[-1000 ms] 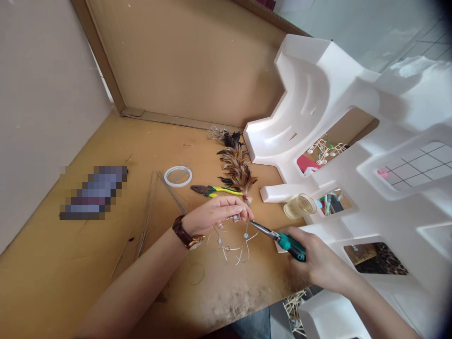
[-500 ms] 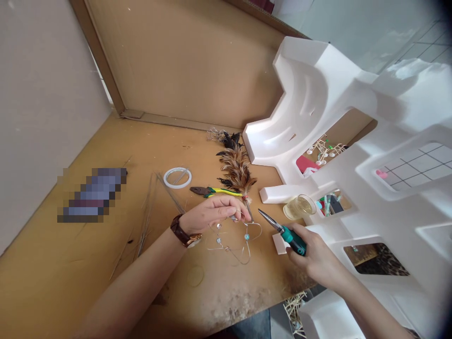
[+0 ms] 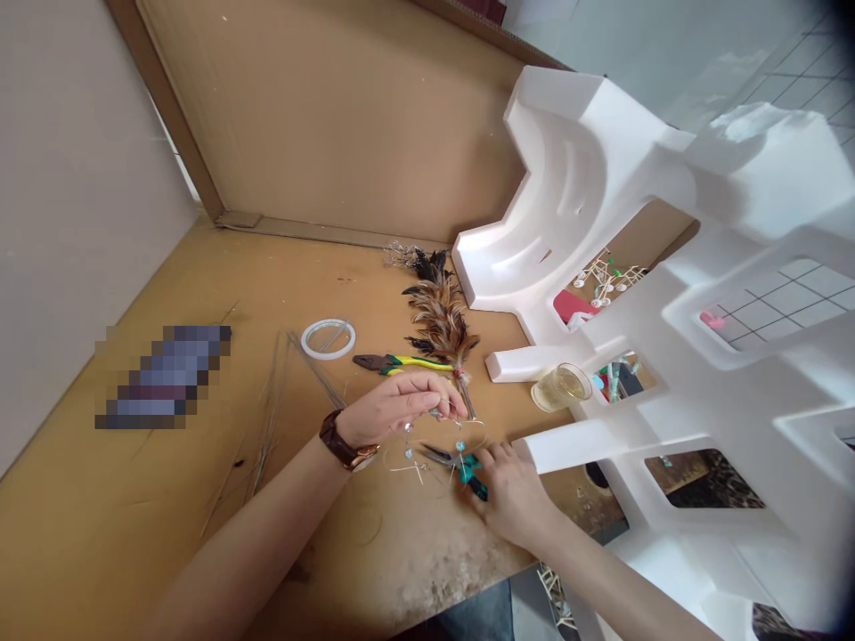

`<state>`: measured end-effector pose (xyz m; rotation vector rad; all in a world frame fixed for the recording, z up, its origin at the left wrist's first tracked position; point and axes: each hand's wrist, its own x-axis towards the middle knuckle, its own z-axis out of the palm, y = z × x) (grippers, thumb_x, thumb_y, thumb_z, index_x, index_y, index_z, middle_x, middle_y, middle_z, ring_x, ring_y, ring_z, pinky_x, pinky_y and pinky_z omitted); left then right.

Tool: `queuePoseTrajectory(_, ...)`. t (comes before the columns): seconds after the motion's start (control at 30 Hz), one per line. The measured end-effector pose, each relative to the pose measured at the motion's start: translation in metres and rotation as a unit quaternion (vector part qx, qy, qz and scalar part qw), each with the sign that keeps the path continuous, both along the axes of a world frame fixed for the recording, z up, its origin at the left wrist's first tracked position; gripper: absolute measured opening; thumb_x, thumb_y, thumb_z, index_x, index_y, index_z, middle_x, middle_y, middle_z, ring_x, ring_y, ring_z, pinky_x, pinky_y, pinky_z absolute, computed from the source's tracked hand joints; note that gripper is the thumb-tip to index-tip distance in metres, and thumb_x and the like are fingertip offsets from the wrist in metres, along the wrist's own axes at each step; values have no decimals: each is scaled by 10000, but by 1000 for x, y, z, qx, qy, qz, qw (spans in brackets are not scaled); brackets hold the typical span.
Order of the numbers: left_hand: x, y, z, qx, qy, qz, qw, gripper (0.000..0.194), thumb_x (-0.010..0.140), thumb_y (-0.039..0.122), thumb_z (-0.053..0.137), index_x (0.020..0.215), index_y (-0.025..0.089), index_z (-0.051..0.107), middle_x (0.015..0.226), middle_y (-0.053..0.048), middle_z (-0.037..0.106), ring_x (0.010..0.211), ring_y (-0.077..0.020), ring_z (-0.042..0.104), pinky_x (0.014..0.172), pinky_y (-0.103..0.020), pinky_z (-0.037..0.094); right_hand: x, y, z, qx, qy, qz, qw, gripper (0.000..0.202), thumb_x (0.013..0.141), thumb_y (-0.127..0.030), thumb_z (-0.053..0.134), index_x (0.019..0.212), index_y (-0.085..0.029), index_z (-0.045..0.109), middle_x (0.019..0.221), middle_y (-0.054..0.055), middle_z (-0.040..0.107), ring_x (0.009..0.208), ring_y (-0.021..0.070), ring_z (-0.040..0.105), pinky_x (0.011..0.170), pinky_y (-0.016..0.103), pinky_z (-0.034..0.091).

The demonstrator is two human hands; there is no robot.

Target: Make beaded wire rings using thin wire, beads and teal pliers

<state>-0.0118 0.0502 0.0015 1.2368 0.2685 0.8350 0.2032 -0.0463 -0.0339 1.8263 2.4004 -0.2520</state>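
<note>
Near the middle, my left hand [image 3: 407, 405] is closed in a pinch on a thin wire piece with clear and bluish beads [image 3: 460, 446], which hangs below the fingers. My right hand [image 3: 511, 490] is to the right and lower, its fingers round the teal handles of the needle-nose pliers [image 3: 471, 472]. The pliers' jaws are parted and point left, close by the hanging beads. Just above my left hand lie yellow-green pliers [image 3: 401, 363] and a brown feather duster [image 3: 442, 312].
A white tape ring [image 3: 328, 339] and loose wires [image 3: 271, 427] lie left of centre. A glass [image 3: 561, 388] stands beside the large white moulded foam [image 3: 554, 160] on the right. A pixelated object [image 3: 164, 377] lies far left.
My right hand has moved left and down with the teal pliers, bringing them beside the beaded wire. Their jaws have opened. The view has shifted slightly.
</note>
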Motion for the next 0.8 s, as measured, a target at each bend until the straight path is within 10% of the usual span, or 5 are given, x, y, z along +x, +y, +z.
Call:
queuePoseTrajectory(0.37,-6,-7,24,188,63,-51,979,228,886,269,429,824,145,610,955,-112,634,915,-192,575,858,-344,417,30,15,14,87,-34,23,995,263,737,-269,555,979,-175,513,927,88,537,880,233,486,743,323,371)
queuePoseTrajectory(0.8,3,-9,14,99,132,10,986,195,868,263,473,849,172,643,944,-63,648,905,-173,563,805,-282,420,47,23,34,85,-55,-29,994,294,767,-306,515,1024,-162,514,920,91,544,894,229,485,749,314,367)
